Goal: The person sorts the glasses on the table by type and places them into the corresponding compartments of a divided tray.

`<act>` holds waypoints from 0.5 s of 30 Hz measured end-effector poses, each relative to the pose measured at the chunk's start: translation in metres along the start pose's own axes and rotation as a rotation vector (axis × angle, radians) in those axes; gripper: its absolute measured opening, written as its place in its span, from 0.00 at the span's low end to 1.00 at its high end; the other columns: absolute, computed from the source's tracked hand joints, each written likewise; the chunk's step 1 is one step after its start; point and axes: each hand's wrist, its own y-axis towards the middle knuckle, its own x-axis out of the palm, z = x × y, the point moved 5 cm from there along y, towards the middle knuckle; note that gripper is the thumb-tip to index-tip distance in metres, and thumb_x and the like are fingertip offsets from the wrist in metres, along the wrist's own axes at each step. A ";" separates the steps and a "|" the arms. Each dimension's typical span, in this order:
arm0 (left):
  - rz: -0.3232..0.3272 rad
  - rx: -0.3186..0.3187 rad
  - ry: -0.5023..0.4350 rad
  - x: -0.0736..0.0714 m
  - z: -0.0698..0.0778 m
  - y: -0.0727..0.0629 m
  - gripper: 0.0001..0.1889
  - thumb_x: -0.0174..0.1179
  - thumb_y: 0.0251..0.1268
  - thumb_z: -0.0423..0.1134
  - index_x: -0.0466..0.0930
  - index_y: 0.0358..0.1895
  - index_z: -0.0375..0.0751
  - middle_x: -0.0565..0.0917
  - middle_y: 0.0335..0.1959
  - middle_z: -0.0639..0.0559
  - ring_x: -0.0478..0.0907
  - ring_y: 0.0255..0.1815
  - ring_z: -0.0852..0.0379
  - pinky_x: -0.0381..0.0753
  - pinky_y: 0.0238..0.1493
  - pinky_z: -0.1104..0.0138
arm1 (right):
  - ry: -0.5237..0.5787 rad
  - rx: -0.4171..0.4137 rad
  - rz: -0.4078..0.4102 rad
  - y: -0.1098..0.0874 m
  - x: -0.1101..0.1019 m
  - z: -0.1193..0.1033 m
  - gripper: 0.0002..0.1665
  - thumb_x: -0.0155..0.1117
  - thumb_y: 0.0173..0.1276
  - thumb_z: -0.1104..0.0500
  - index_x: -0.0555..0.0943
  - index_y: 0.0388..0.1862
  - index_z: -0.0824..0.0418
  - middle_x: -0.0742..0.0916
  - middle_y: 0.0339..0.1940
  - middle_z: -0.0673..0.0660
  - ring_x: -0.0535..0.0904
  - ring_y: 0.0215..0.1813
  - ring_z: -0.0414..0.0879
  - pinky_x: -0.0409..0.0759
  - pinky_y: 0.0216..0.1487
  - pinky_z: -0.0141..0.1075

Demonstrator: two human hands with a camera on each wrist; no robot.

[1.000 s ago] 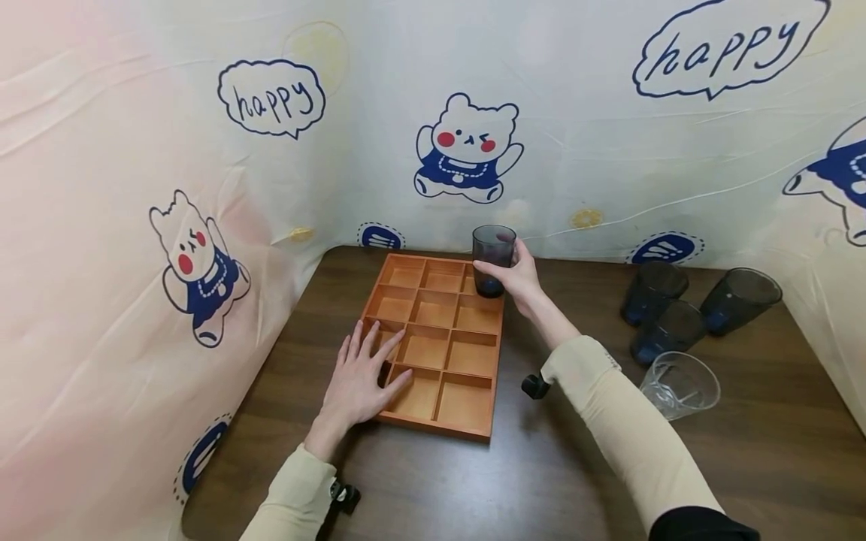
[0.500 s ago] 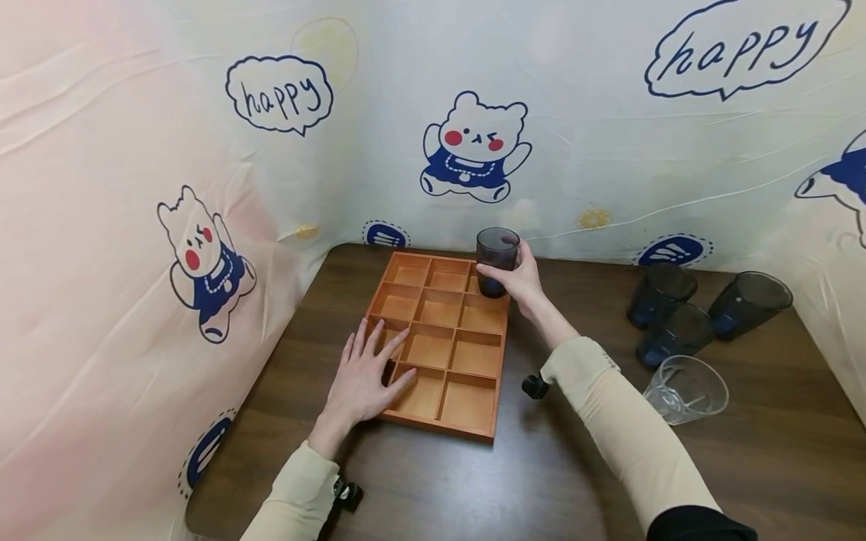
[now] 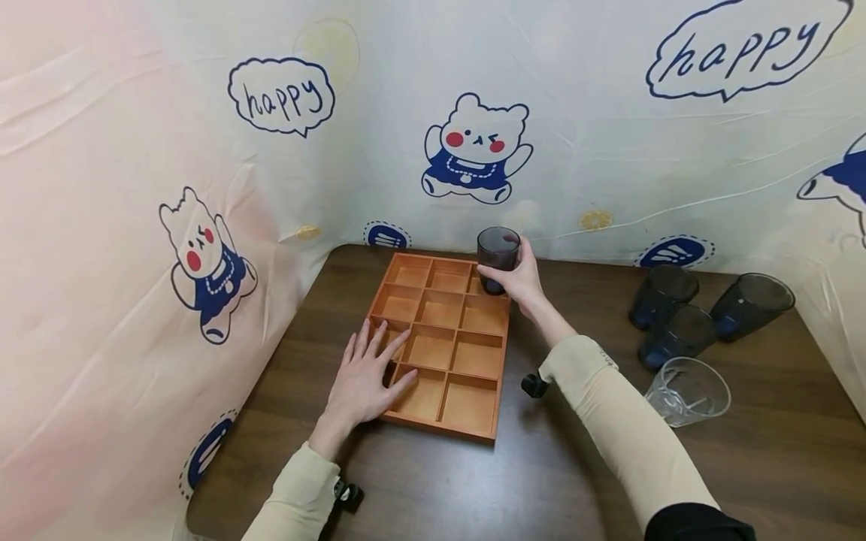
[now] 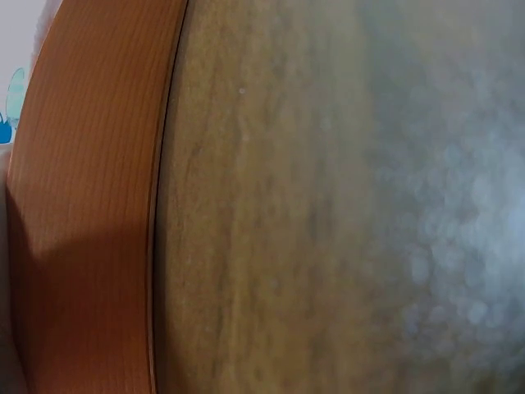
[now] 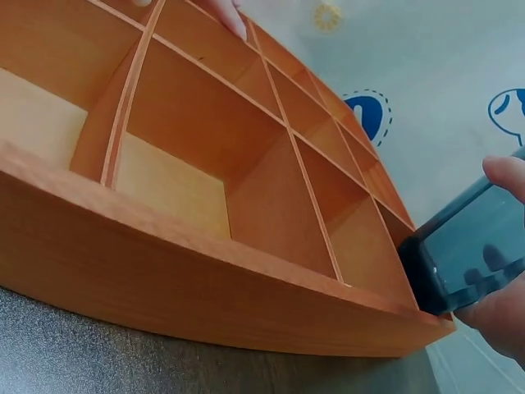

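Note:
My right hand (image 3: 521, 279) grips a dark tinted drinking glass (image 3: 498, 248) from its right side, thumb in front. The glass stands at the far right corner compartment of a wooden divided box (image 3: 443, 434). In the right wrist view, the base of the glass (image 5: 472, 246) sits within that corner compartment, slightly tilted in this view. My left hand (image 3: 361, 383) rests on the box's left edge, its fingers spread over the near left compartments. The left wrist view shows only the box's outer side wall (image 4: 90, 197) and the tabletop, not the fingers.
To the right on the brown wooden table (image 3: 433, 488) stand three dark glasses, one at the back (image 3: 663, 297), one in front (image 3: 676, 336) and one farther right (image 3: 751, 306). A clear glass (image 3: 688, 392) is close to my right forearm. A printed curtain (image 3: 379, 90) hangs behind the table.
The head view has shifted slightly. The right hand keeps its grip on the glass, which has moved back very slightly at the corner compartment. The left hand stays on the box.

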 end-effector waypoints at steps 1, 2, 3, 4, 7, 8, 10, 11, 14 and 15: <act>-0.002 0.001 0.004 0.001 0.000 0.000 0.43 0.55 0.76 0.74 0.57 0.89 0.69 0.57 0.92 0.42 0.39 0.95 0.35 0.47 0.91 0.34 | -0.011 -0.004 -0.001 0.000 0.000 0.000 0.52 0.82 0.66 0.64 0.64 0.83 0.60 0.75 0.83 0.66 0.70 0.83 0.60 0.70 0.86 0.56; -0.003 0.003 0.008 0.001 0.000 -0.001 0.43 0.55 0.76 0.74 0.57 0.89 0.69 0.57 0.92 0.43 0.39 0.95 0.35 0.47 0.91 0.34 | -0.021 -0.009 -0.004 -0.001 -0.001 0.001 0.52 0.82 0.66 0.64 0.64 0.83 0.60 0.75 0.83 0.66 0.70 0.83 0.60 0.70 0.85 0.56; -0.003 0.006 0.009 0.001 0.000 -0.001 0.43 0.55 0.76 0.73 0.57 0.89 0.69 0.57 0.92 0.44 0.39 0.95 0.34 0.47 0.91 0.34 | -0.028 -0.012 -0.008 -0.001 -0.001 0.001 0.52 0.82 0.66 0.64 0.64 0.83 0.60 0.74 0.83 0.66 0.69 0.83 0.60 0.70 0.85 0.56; -0.002 0.009 0.009 0.001 0.000 -0.001 0.43 0.55 0.76 0.73 0.57 0.89 0.69 0.57 0.92 0.44 0.39 0.95 0.34 0.48 0.91 0.34 | -0.038 -0.015 -0.014 -0.002 -0.001 0.002 0.52 0.82 0.66 0.65 0.63 0.83 0.61 0.74 0.83 0.67 0.69 0.83 0.61 0.70 0.85 0.56; 0.006 0.017 0.011 0.001 0.001 -0.001 0.43 0.55 0.76 0.73 0.58 0.89 0.68 0.59 0.92 0.46 0.39 0.95 0.33 0.48 0.90 0.33 | -0.079 -0.027 -0.031 -0.002 0.000 0.004 0.52 0.82 0.66 0.64 0.63 0.83 0.61 0.72 0.84 0.67 0.68 0.84 0.61 0.69 0.86 0.57; 0.008 0.019 0.011 0.000 0.001 -0.001 0.43 0.55 0.76 0.73 0.58 0.89 0.68 0.59 0.92 0.47 0.40 0.95 0.33 0.48 0.90 0.33 | -0.096 -0.031 -0.037 -0.002 0.000 0.004 0.52 0.82 0.66 0.64 0.63 0.83 0.61 0.72 0.84 0.67 0.67 0.84 0.61 0.68 0.86 0.57; 0.010 0.021 0.011 0.000 0.002 -0.001 0.43 0.55 0.76 0.73 0.58 0.89 0.68 0.60 0.92 0.47 0.40 0.95 0.33 0.48 0.90 0.33 | -0.124 -0.038 -0.047 -0.001 0.001 0.005 0.52 0.82 0.66 0.63 0.63 0.83 0.61 0.72 0.84 0.68 0.67 0.84 0.62 0.67 0.87 0.57; 0.010 0.021 0.012 0.000 0.002 -0.001 0.43 0.55 0.76 0.73 0.58 0.89 0.68 0.60 0.92 0.47 0.40 0.95 0.33 0.48 0.90 0.33 | -0.133 -0.041 -0.049 -0.001 0.001 0.006 0.52 0.83 0.66 0.63 0.63 0.83 0.61 0.72 0.83 0.68 0.68 0.84 0.62 0.66 0.87 0.57; 0.006 0.020 0.012 -0.001 0.002 -0.001 0.43 0.55 0.76 0.73 0.58 0.89 0.68 0.60 0.92 0.47 0.40 0.95 0.33 0.48 0.90 0.33 | -0.142 -0.045 -0.057 0.000 0.001 0.006 0.52 0.83 0.65 0.63 0.64 0.82 0.61 0.73 0.82 0.68 0.68 0.84 0.63 0.66 0.87 0.58; 0.006 0.019 0.012 -0.001 0.001 -0.001 0.43 0.55 0.76 0.73 0.58 0.89 0.68 0.60 0.92 0.47 0.40 0.95 0.33 0.48 0.90 0.33 | -0.149 -0.048 -0.058 0.000 0.000 0.006 0.52 0.83 0.65 0.62 0.64 0.82 0.61 0.73 0.82 0.68 0.68 0.84 0.63 0.66 0.87 0.58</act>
